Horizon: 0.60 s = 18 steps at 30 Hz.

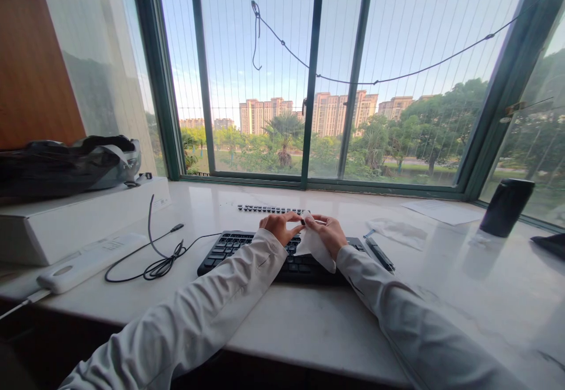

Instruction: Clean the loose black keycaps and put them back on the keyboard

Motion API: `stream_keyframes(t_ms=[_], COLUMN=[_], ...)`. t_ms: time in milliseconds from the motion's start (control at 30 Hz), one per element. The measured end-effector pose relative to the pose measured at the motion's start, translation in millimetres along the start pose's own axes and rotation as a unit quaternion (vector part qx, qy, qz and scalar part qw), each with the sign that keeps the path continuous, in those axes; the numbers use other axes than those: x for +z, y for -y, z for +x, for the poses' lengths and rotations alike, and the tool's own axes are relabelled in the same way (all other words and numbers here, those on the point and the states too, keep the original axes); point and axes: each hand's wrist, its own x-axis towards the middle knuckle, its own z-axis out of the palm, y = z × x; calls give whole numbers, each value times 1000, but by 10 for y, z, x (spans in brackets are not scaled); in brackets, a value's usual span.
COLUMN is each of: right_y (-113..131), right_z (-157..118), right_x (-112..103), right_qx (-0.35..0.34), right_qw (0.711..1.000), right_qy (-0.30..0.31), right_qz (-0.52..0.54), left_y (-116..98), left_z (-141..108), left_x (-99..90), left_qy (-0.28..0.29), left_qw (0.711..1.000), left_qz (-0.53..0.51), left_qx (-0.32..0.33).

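My left hand [281,225] is closed in a pinch on a small black keycap [303,222]. Against it, my right hand [325,231] grips a white wipe [314,247], which hangs down from the fingers. Both hands meet above a black keyboard [220,253] lying on the white marble-patterned counter. Part of the keyboard is hidden by my hands and sleeves. Just behind it, several loose black keycaps [267,209] stand in a row.
The keyboard's coiled cable [162,267] lies to the left, near a white power strip [90,263] and a white box [83,216]. On the right are a dark pen-like tool [379,253], a crumpled clear wrapper [397,232], paper [441,211] and a black cylinder [507,207]. Windows border the back.
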Motion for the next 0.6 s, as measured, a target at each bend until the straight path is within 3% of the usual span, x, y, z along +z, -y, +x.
stream_keyframes(t_ms=[133, 367, 600], right_y=[-19, -47, 17], right_z=[20, 53, -37], right_x=[-8, -38, 6], right_qx=[-6, -36, -21], right_qw=[1000, 998, 997], right_qy=[14, -34, 61], right_qz=[-7, -27, 45], left_y=[-23, -36, -31], left_z=[-11, -7, -2], left_x=[-8, -18, -29], left_qy=[-7, -26, -12], left_qw=[1000, 1000, 1000], left_qz=[-1, -12, -21], left_qx=[0, -8, 15])
